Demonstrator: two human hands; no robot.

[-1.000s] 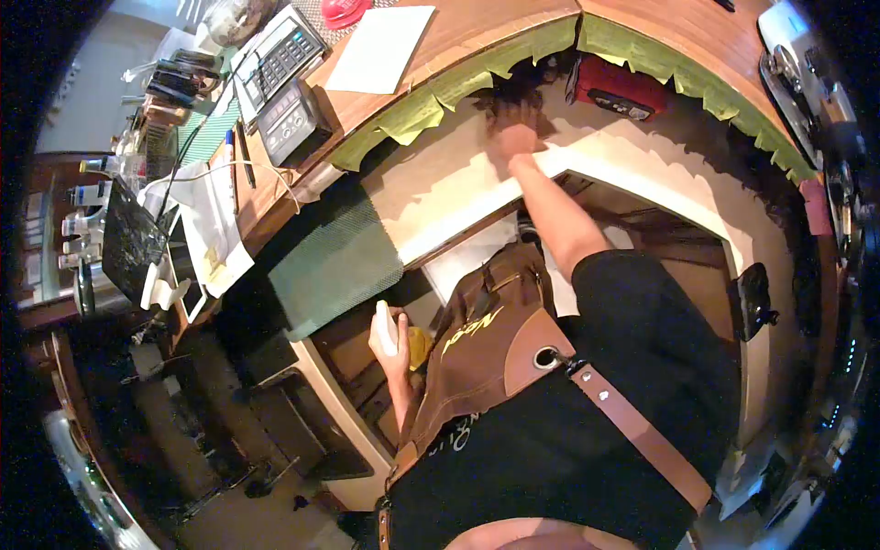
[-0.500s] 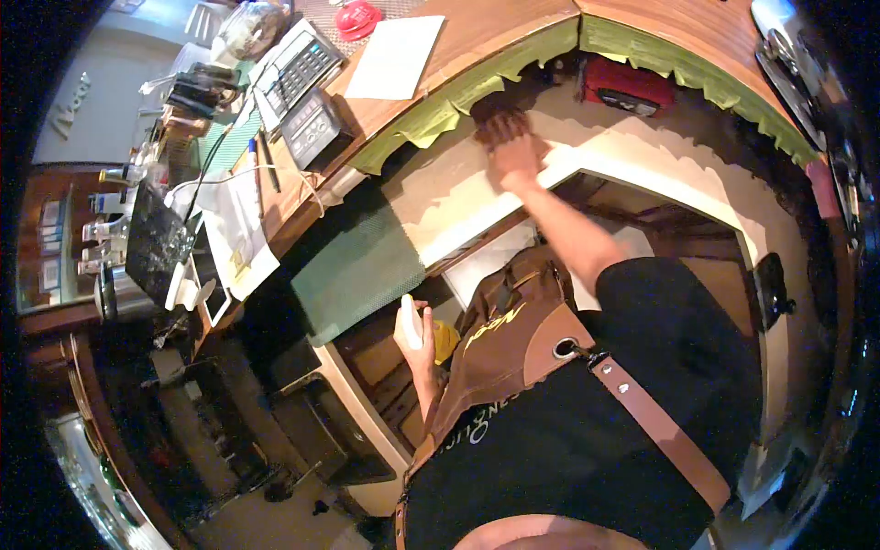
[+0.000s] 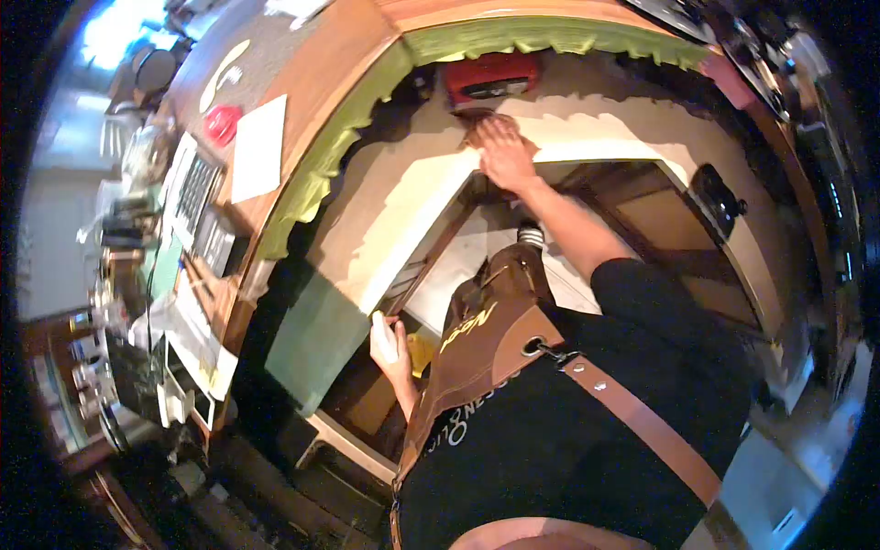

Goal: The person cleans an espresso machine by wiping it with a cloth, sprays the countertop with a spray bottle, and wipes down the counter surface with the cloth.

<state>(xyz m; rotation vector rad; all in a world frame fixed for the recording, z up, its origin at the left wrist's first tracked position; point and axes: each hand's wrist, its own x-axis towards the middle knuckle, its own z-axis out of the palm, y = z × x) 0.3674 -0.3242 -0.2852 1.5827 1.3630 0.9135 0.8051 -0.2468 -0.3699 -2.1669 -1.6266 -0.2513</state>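
My right hand (image 3: 507, 156) presses down on a brown cloth (image 3: 530, 147), fingers bent over it. The cloth lies on the cream lower counter (image 3: 390, 197), right in front of a red-and-black box-like item (image 3: 491, 77). Lower left, my left hand (image 3: 394, 356) is closed around a slim white object (image 3: 379, 328) with a yellowish tip, held upright; its kind is unclear. Something yellow (image 3: 421, 352) shows just behind that hand, and I cannot tell if it belongs to the white object.
A green mat (image 3: 316, 339) covers the counter's left end. Ragged green tape edges (image 3: 316, 174) the raised wooden top (image 3: 344, 55), which carries a calculator (image 3: 194, 188), white paper (image 3: 259, 147) and a red item (image 3: 222, 124). A black item (image 3: 718, 197) sits at right.
The view has turned and shifted rightward. My right hand and the cloth have moved along the counter to the right, now in front of the red item. My left hand keeps the white object.
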